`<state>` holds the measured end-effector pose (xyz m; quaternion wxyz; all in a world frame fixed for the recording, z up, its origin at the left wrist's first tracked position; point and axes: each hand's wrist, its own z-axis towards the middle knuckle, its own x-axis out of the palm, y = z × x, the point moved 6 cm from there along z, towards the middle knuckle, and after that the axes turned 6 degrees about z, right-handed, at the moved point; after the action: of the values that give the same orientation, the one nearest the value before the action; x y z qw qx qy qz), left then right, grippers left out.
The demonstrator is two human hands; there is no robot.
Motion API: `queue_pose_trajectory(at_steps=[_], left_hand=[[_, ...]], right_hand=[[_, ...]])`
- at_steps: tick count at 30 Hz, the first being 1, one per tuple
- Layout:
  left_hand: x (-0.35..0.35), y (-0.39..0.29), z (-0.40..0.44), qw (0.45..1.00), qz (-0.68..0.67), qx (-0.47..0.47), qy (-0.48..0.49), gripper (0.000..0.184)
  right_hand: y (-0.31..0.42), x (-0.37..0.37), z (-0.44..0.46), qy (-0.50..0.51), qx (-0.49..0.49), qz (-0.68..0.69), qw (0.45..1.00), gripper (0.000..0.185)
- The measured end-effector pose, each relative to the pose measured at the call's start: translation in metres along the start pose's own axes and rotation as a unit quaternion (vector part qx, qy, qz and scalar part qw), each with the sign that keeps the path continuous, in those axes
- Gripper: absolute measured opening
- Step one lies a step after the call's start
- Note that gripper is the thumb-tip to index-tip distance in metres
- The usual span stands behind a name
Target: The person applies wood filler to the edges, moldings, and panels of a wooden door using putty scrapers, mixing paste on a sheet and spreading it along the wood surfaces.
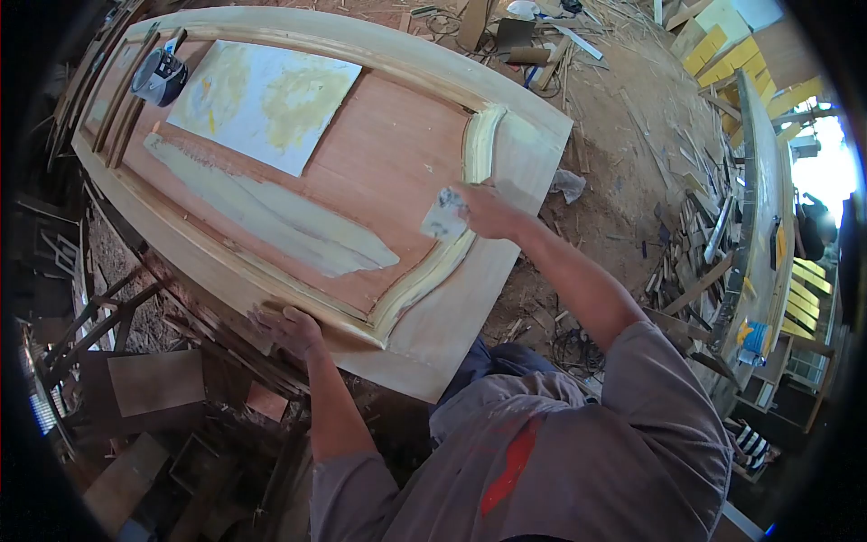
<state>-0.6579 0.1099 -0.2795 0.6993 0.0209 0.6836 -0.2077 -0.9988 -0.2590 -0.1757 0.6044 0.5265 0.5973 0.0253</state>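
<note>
My right hand (pixel 488 210) is closed on a putty knife (pixel 442 217) with a pale, smeared blade, held over the lower right part of the wooden door panel (pixel 519 194). Beneath and beside it runs a curved moulding (pixel 411 294) coated with pale yellow filler. My left hand (pixel 291 331) is at the panel's near left edge with its fingers curled; whatever it may hold is too unclear to name. On the reddish inner panel lies a white sheet (pixel 316 81) with yellowish filler smears. A long pale filler patch (pixel 262 208) stretches alongside it.
A dark tub (pixel 159 79) stands at the panel's far left. Wood scraps and shavings litter the ground (pixel 623 172). A long bench (pixel 736 271) with a blue packet (pixel 751 341) is on the right. Offcuts and wooden frames (pixel 108 307) crowd the left side.
</note>
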Motion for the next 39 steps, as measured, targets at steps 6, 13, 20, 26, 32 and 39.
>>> queue_pose_trajectory(at_steps=[6, 13, 20, 26, 32, 39], left_hand=[[-0.037, -0.036, -0.005, 0.998, -0.040, 0.036, -0.041, 0.069], [0.032, 0.028, 0.006, 0.999, 0.038, -0.013, 0.036, 0.080], [-0.014, -0.012, -0.003, 1.000, 0.014, 0.000, 0.013, 0.081], [0.017, 0.017, 0.003, 0.999, 0.031, 0.005, 0.016, 0.081], [-0.012, -0.014, -0.004, 0.999, -0.025, 0.016, -0.040, 0.075], [0.016, 0.012, 0.001, 0.999, 0.046, 0.012, -0.011, 0.074]], right_hand=[[0.012, 0.007, 0.000, 0.073, 0.051, 0.000, 0.996, 0.045], [0.009, 0.004, 0.005, 0.048, 0.011, 0.011, 0.999, 0.042], [0.019, -0.021, -0.006, -0.005, 0.072, 0.092, 0.993, 0.041], [-0.015, -0.074, -0.040, -0.187, 0.080, 0.200, 0.958, 0.029], [0.018, -0.090, -0.058, -0.185, 0.099, 0.126, 0.970, 0.022], [-0.011, -0.078, -0.071, -0.126, 0.058, 0.340, 0.930, 0.026]])
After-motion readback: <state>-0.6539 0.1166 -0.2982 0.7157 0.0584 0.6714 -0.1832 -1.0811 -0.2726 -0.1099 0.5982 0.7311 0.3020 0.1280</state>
